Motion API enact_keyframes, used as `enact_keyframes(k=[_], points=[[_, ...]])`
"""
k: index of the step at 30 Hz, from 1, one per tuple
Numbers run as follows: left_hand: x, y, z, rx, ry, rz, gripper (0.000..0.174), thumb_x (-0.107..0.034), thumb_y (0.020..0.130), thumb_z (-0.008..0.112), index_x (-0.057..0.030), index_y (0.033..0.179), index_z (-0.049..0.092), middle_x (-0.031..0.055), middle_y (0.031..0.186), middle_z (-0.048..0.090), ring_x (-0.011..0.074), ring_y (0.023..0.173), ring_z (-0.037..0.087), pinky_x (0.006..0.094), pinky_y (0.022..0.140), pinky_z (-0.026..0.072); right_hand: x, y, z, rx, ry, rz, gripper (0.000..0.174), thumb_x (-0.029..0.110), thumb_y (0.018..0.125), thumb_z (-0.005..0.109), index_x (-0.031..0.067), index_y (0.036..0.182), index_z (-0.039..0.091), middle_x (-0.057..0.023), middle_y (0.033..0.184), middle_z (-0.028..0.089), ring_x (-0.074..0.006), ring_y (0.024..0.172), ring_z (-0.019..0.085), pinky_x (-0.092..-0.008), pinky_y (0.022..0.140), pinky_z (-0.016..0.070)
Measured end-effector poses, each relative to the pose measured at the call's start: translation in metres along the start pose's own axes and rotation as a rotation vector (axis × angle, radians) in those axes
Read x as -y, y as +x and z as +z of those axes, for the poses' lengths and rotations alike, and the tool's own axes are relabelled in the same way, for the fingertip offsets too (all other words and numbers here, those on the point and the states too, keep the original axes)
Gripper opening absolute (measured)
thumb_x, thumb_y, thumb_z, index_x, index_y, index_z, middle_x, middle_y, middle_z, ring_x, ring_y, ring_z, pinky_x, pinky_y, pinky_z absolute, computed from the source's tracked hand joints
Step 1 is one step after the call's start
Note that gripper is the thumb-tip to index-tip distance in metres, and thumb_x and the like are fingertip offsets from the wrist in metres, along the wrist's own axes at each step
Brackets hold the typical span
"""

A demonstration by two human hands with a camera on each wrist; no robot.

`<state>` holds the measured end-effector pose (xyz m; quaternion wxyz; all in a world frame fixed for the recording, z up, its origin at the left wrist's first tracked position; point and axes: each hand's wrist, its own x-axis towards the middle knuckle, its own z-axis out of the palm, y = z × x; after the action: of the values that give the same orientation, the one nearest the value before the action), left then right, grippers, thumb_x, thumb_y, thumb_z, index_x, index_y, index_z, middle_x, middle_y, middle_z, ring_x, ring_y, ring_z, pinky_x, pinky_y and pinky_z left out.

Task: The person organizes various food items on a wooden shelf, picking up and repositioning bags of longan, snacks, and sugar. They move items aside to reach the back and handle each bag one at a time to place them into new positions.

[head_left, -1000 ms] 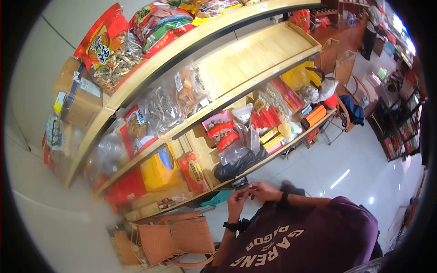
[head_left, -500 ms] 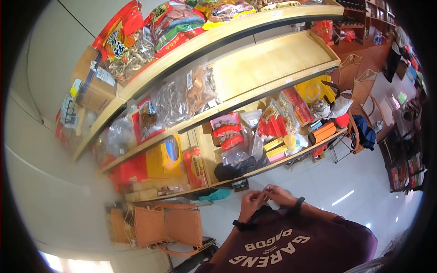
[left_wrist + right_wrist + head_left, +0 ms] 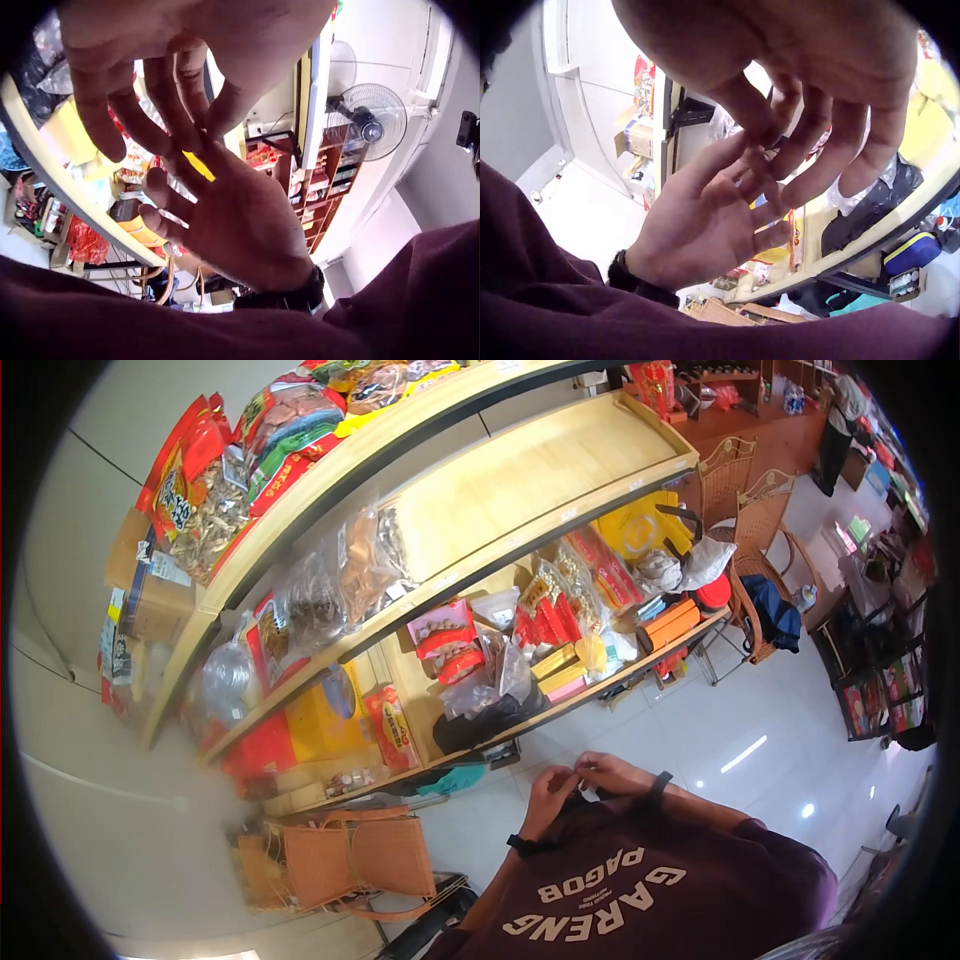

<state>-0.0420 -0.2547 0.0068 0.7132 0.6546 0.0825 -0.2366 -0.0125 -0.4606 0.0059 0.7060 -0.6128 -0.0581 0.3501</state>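
Note:
In front of the dark purple shirt (image 3: 610, 890), my left hand (image 3: 549, 800) and right hand (image 3: 612, 774) meet at the fingertips. The left wrist view has the left hand (image 3: 180, 45) across the top, its fingers bent loosely downward. Thumb and index finger touch the fingers of the right hand (image 3: 240, 217), whose palm faces this camera. From the right wrist, the right hand (image 3: 810, 82) hangs over the left hand (image 3: 697, 232), fingers loosely bent. No object shows between the fingertips, though overlapping fingers partly hide that spot. A dark band circles each wrist.
Wooden shelves (image 3: 540, 470) stand ahead, bearing bagged dried goods (image 3: 320, 595), red packets (image 3: 440, 640) and a black plastic bag (image 3: 490, 722). A wicker chair (image 3: 360, 855) is at lower left, another chair (image 3: 765, 525) at right. Further back, a person (image 3: 835, 440) stands near a counter.
The head view has swung right and then back left, shifting the shelves across the frame. Both hands stay together at the fingertips in front of the shirt, with small finger shifts.

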Motion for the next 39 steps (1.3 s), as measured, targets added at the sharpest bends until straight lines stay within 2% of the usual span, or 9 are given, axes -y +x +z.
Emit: enact_keyframes(k=[8,18,22,30,32,34,35,37,39], points=[[-0.009,0.02,0.007,0.064,0.057,0.018,0.018,-0.014,0.098,0.069,-0.0016,0.109,0.064,0.0026,0.097,0.069,0.0098,0.09,0.065,0.0237,0.078,0.0516,-0.033,0.017,-0.011,-0.047,0.075,-0.05,0.013,0.017,0.107,0.053,0.0053,0.11,0.057,-0.0012,0.093,0.064,-0.0102,0.082,0.064,-0.0263,0.075,0.0528],[-0.039,0.12,-0.006,0.237,-0.033,0.127,0.012,-0.01,0.098,0.068,-0.002,0.104,0.061,0.0,0.087,0.063,0.0068,0.075,0.059,0.0223,0.07,0.0493,0.037,0.048,-0.047,-0.171,0.109,-0.163,0.016,0.016,0.108,0.051,0.0017,0.113,0.057,-0.0049,0.097,0.067,-0.0125,0.091,0.063,-0.0285,0.083,0.0524],[-0.083,0.143,-0.012,0.267,0.059,0.19,0.01,-0.009,0.098,0.068,-0.0027,0.103,0.061,-0.0013,0.085,0.062,0.0055,0.078,0.058,0.021,0.069,0.0467,0.033,0.085,-0.067,-0.169,0.118,-0.142,0.024,0.018,0.108,0.053,0.0025,0.125,0.057,-0.0067,0.106,0.067,-0.015,0.097,0.065,-0.0302,0.087,0.0538],[-0.099,0.201,-0.045,0.253,0.034,0.162,0.011,-0.012,0.098,0.068,-0.0026,0.101,0.063,0.0009,0.088,0.065,0.0063,0.084,0.062,0.0236,0.075,0.0523,0.055,0.138,-0.088,-0.166,0.155,-0.105,0.022,0.021,0.107,0.056,0.0036,0.12,0.06,-0.0056,0.107,0.068,-0.0158,0.1,0.066,-0.031,0.089,0.0539],[-0.094,0.218,-0.058,0.271,0.078,0.192,0.014,-0.012,0.098,0.068,-0.0017,0.107,0.063,0.0017,0.097,0.065,0.0074,0.089,0.063,0.0244,0.078,0.0524,0.056,0.145,-0.093,-0.165,0.156,-0.11,0.021,0.021,0.107,0.056,0.0042,0.118,0.06,-0.0051,0.107,0.068,-0.0154,0.099,0.067,-0.0304,0.088,0.054],[-0.076,0.242,-0.088,0.207,0.202,0.285,0.019,-0.011,0.098,0.068,-0.0001,0.113,0.063,0.0026,0.104,0.066,0.009,0.095,0.065,0.0251,0.081,0.0525,0.058,0.156,-0.093,-0.131,0.237,-0.164,0.019,0.02,0.106,0.058,0.0045,0.117,0.061,-0.0045,0.107,0.068,-0.0145,0.097,0.068,-0.0299,0.087,0.0538],[-0.082,0.241,-0.096,0.132,0.098,0.251,0.024,-0.016,0.096,0.07,0.0005,0.112,0.066,0.0053,0.102,0.07,0.0121,0.093,0.068,0.0285,0.08,0.054,0.073,0.15,-0.087,-0.065,0.373,-0.315,0.017,0.018,0.105,0.058,0.0041,0.115,0.062,-0.0039,0.105,0.067,-0.0145,0.095,0.068,-0.0297,0.085,0.0538],[-0.106,0.239,-0.112,-0.026,0.127,0.214,0.022,-0.017,0.094,0.072,-0.0009,0.108,0.068,0.0042,0.097,0.071,0.012,0.088,0.068,0.0274,0.079,0.0536,0.072,0.161,-0.097,-0.09,0.171,-0.082,0.017,0.014,0.108,0.052,0.0017,0.119,0.055,-0.0127,0.119,0.069,-0.0164,0.106,0.067,-0.0285,0.09,0.0541],[-0.104,0.245,-0.134,-0.14,0.207,0.22,0.021,-0.017,0.093,0.073,-0.0022,0.107,0.069,0.0038,0.094,0.072,0.0116,0.085,0.068,0.0268,0.077,0.0532,0.073,0.165,-0.1,-0.135,0.22,-0.061,0.016,0.015,0.108,0.053,0.0011,0.117,0.055,-0.0129,0.115,0.071,-0.0163,0.103,0.068,-0.0288,0.088,0.0543]])
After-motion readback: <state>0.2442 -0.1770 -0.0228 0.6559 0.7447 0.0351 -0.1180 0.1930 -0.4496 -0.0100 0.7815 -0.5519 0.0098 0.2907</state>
